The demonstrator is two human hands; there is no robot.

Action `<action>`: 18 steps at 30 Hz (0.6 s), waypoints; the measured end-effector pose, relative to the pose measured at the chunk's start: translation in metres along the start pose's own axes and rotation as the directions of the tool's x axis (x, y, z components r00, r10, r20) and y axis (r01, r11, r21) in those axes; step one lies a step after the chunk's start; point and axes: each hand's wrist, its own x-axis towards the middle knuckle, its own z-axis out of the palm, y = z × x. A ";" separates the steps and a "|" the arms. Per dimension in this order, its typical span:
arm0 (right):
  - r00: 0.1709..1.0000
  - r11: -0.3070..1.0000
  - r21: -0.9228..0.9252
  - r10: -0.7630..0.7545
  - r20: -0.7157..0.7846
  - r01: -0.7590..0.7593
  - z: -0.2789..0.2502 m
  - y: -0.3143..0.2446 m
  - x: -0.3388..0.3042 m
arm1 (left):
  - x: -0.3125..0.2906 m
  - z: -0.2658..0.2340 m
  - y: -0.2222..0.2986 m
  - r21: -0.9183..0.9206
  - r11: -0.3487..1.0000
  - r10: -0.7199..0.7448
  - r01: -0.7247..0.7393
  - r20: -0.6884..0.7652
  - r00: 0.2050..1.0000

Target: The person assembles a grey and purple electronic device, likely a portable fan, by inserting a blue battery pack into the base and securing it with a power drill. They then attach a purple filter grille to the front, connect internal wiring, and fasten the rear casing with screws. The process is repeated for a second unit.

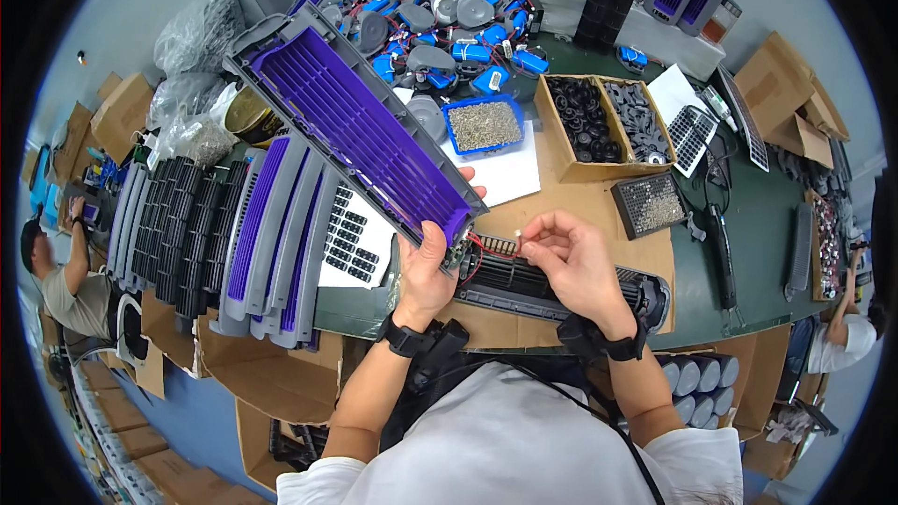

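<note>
My left hand (427, 273) grips the lower end of a long grey fan housing (360, 126) with a purple slatted inside. The housing is tilted up, its far end toward the upper left. Red wires (488, 249) run from its lower end toward my right hand (578, 266). Between my right thumb and fingers is a small white wire connector (518, 235). Below both hands, a second grey housing half (524, 304) lies on cardboard, with a black ribbed fan roller (510, 273) in it. My right hand partly covers that roller.
Behind are a blue tray of screws (484, 124), a divided box of black parts (580, 122) and a pile of blue battery packs (491, 81). Stacked housings (281, 234) stand at left. An electric screwdriver (721, 257) lies at right. Two other people work at the sides.
</note>
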 end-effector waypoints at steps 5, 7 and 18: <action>0.977 0.977 -0.010 -0.213 -0.009 0.213 0.017 0.002 -0.001 | 0.001 -0.002 -0.001 0.017 1.000 0.013 -0.013 0.014 1.000; 0.967 0.965 -0.055 -0.256 -0.013 0.255 0.021 -0.003 -0.002 | 0.003 0.001 0.000 0.006 1.000 0.019 -0.019 0.013 1.000; 0.900 0.900 -0.035 -0.431 0.058 0.434 0.047 -0.004 0.001 | 0.003 0.000 0.003 0.025 0.999 -0.024 0.025 -0.020 1.000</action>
